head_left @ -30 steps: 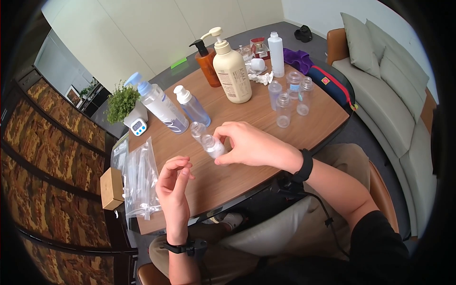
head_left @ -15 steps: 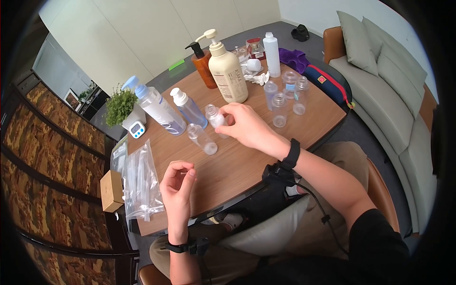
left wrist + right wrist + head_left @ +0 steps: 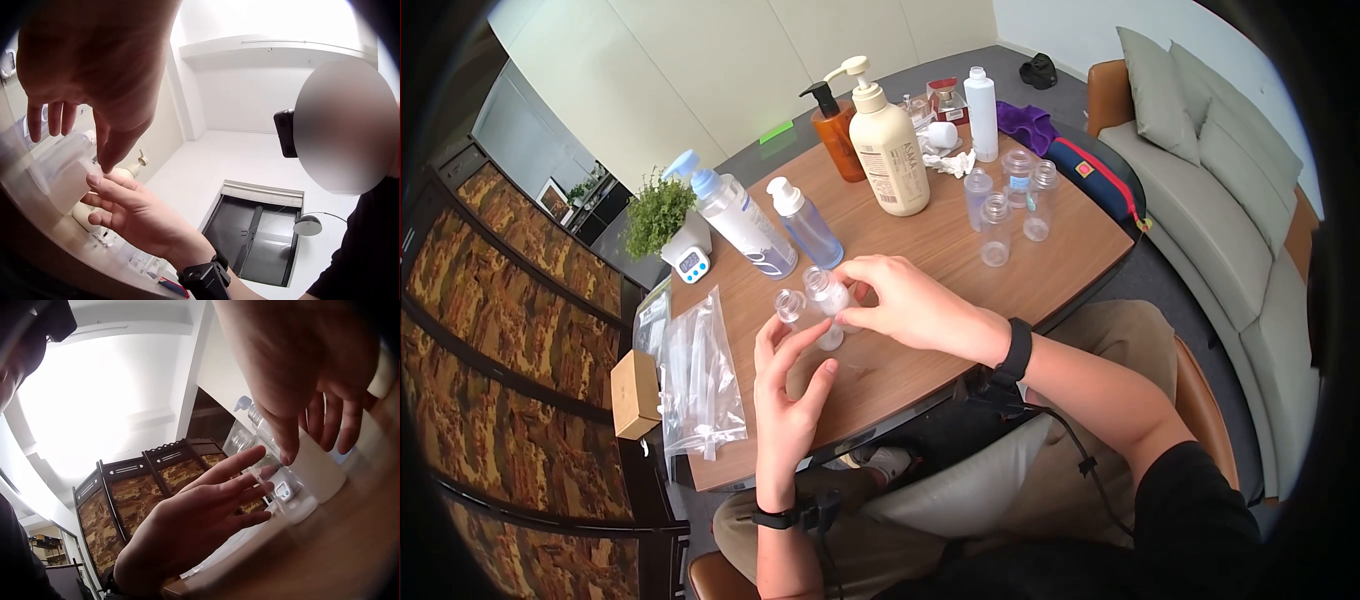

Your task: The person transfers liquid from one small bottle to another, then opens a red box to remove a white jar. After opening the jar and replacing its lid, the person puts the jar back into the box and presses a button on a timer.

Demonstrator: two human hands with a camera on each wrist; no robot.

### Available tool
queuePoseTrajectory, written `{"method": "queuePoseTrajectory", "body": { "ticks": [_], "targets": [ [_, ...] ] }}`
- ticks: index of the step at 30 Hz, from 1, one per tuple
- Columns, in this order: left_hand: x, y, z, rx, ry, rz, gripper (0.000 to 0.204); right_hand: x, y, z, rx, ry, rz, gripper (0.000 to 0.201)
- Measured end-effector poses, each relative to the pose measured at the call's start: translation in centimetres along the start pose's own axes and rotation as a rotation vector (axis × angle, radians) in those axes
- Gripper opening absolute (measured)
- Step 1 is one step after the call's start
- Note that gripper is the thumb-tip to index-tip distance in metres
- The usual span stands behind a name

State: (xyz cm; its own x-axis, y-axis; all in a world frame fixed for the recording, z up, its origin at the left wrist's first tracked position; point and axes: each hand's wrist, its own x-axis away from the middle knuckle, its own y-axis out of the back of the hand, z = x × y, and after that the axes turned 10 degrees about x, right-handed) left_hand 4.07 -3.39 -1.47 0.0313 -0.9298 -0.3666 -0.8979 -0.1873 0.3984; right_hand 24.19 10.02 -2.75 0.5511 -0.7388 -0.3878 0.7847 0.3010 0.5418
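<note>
In the head view my right hand [image 3: 915,305] holds a small bottle with white contents [image 3: 828,292] between thumb and fingers. Close on its left stands a clear small bottle [image 3: 791,306]. My left hand [image 3: 790,400] reaches up to that clear bottle, its fingers extended at the near side and partly covering it. From the right wrist, the left hand [image 3: 200,509] shows long, spread fingers beside the clear bottle [image 3: 296,508], while the right thumb lies along the whitish bottle [image 3: 320,470]. The left wrist view shows the right hand [image 3: 147,222] at the whitish bottle [image 3: 70,187].
A blue-tinted pump bottle [image 3: 810,228], a larger clear pump bottle [image 3: 748,232] and a cream pump bottle [image 3: 890,155] stand beyond the hands. Several small clear bottles [image 3: 995,235] are at the right. Plastic bags [image 3: 700,385] and a cardboard box [image 3: 634,393] lie left.
The right hand moved its bottle away from the clear one, then back left beside it. My left hand has risen to the clear bottle, fingers straighter than before.
</note>
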Motion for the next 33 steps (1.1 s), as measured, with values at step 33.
{"method": "queuePoseTrajectory", "body": {
  "ticks": [33],
  "targets": [
    [0.1,-0.4,1.0,0.072,-0.125,0.063,0.053,-0.3,4.9,4.8,0.442,0.232,-0.136,0.044]
  ]
}}
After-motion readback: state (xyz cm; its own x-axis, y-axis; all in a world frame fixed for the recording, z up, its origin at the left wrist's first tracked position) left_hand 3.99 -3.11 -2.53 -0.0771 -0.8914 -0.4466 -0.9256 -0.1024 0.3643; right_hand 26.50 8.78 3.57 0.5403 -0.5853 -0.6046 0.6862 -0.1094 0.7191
